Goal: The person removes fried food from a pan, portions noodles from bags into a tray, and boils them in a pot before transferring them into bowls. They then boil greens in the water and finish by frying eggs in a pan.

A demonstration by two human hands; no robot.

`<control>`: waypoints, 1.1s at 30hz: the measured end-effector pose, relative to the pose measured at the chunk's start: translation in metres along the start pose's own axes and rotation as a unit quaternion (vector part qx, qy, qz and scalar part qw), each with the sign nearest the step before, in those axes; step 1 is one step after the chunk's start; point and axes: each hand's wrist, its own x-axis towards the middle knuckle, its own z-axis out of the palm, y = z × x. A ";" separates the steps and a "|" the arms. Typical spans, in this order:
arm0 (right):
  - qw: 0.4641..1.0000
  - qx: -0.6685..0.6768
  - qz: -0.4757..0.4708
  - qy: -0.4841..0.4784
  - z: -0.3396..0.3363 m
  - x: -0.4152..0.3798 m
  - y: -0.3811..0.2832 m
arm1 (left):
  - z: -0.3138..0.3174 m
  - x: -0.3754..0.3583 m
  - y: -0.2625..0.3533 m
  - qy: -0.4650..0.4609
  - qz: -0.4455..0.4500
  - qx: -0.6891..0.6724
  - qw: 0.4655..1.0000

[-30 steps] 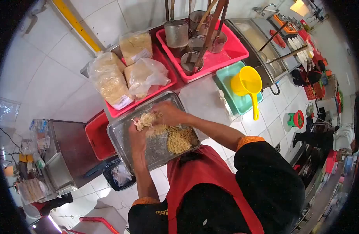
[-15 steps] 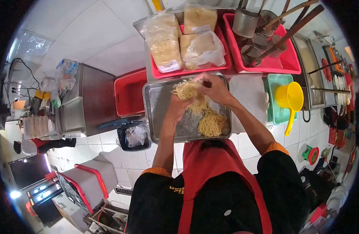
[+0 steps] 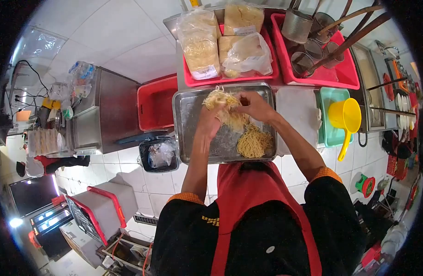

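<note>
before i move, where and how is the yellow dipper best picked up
Grip the yellow dipper by its handle, probably with the right hand coming from the near side. The handle is long and slim, and juts past the near edge of the green tray, so the fingers should wrap it more easily than the wide, round cup.

The steel counter (image 3: 172,23) carries a metal tray (image 3: 193,129), a pinkish-red tray (image 3: 230,82) of bagged blocks just beyond it, a similar tray (image 3: 324,83) of long-handled metal cups beyond it rightward, and a whitish slab (image 3: 295,115), then a teal tray (image 3: 328,96), to its right.
</note>
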 end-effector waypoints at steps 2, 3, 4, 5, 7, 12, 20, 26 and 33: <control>0.997 0.065 0.038 -0.009 -0.004 0.004 0.007 | 0.006 -0.005 0.005 0.007 0.014 0.099 0.995; 0.999 0.041 0.024 -0.009 -0.005 0.005 0.006 | 0.009 -0.007 0.007 0.008 0.003 0.198 0.980; 1.000 0.017 0.010 -0.009 -0.005 0.005 0.005 | 0.009 -0.009 0.009 0.009 -0.008 0.295 0.955; 1.000 0.017 0.010 -0.009 -0.006 0.005 0.004 | 0.009 -0.009 0.008 0.009 -0.008 0.295 0.955; 0.984 -0.170 0.037 0.044 -0.008 0.002 -0.016 | 0.007 -0.008 0.004 0.041 0.032 0.279 0.959; 0.979 -0.172 -0.095 0.052 -0.009 0.001 -0.016 | 0.010 -0.009 0.006 0.035 0.048 0.173 0.983; 0.984 -0.161 -0.061 0.047 -0.003 -0.005 -0.014 | 0.018 -0.012 0.019 0.077 0.003 0.337 0.938; 0.990 -0.092 -0.094 0.046 -0.004 -0.008 -0.014 | 0.007 -0.008 0.018 -0.015 0.088 0.267 0.960; 0.977 -0.196 -0.085 0.030 -0.016 -0.004 -0.017 | 0.028 -0.022 0.042 -0.016 0.015 0.402 0.915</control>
